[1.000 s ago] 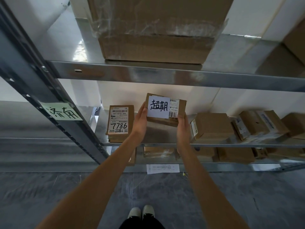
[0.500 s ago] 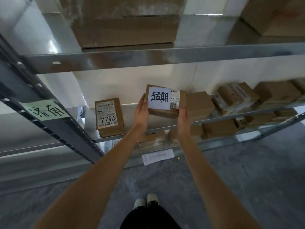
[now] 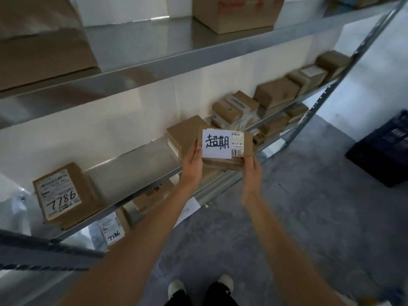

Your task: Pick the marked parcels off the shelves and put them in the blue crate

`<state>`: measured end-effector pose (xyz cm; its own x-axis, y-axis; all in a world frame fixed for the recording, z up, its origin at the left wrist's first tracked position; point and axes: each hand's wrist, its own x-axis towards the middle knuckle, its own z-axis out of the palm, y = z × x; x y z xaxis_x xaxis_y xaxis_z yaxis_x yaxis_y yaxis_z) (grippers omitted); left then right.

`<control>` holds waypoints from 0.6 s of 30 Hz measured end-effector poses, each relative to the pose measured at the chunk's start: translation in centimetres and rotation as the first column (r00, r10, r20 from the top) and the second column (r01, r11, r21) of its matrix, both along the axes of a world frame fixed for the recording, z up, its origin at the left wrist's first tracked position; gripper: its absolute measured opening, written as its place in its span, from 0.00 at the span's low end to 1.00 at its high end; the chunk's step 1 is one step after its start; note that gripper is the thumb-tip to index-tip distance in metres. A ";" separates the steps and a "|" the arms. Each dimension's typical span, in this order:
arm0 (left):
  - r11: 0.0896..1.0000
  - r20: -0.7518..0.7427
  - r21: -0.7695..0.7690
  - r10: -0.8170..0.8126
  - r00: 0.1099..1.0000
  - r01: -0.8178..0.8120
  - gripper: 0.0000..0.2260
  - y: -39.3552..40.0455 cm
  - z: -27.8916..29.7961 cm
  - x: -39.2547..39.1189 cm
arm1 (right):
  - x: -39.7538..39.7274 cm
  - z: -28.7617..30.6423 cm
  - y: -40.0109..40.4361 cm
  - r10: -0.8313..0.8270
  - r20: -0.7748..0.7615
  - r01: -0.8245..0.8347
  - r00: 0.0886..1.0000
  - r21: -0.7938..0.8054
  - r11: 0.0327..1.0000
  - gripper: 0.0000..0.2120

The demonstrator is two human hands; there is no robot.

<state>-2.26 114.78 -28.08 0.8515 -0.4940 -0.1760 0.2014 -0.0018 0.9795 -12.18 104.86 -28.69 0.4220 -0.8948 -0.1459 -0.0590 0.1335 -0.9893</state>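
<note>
I hold the marked parcel (image 3: 226, 149) in front of the shelf (image 3: 141, 164), left hand (image 3: 192, 163) gripping its left edge, right hand (image 3: 250, 171) gripping its lower right corner, fingers curled underneath. Its long axis runs left to right between my hands. The blue crate (image 3: 384, 151) stands on the floor (image 3: 309, 217) well off to the right, nearer my right hand, so I judge the carry goes rightward and down.

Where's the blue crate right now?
In the head view, the blue crate sits on the grey floor at the far right edge, right of the shelf rack's slanted upright and right of the marked parcel held in both hands.
</note>
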 end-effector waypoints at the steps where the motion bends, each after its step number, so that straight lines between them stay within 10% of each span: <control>1: 0.999 0.002 0.014 -0.030 1.000 0.030 0.18 -1.5 -0.1 -0.7 | -1.0 -0.2 -1.1 -0.031 -0.005 0.031 1.000 -0.001 1.000 0.16; 18: 0.888 0.030 0.097 -0.453 0.891 0.449 0.17 -26.6 1.1 -17.0 | -19.6 -1.1 -22.1 -0.404 -0.100 0.408 0.909 0.031 0.912 0.15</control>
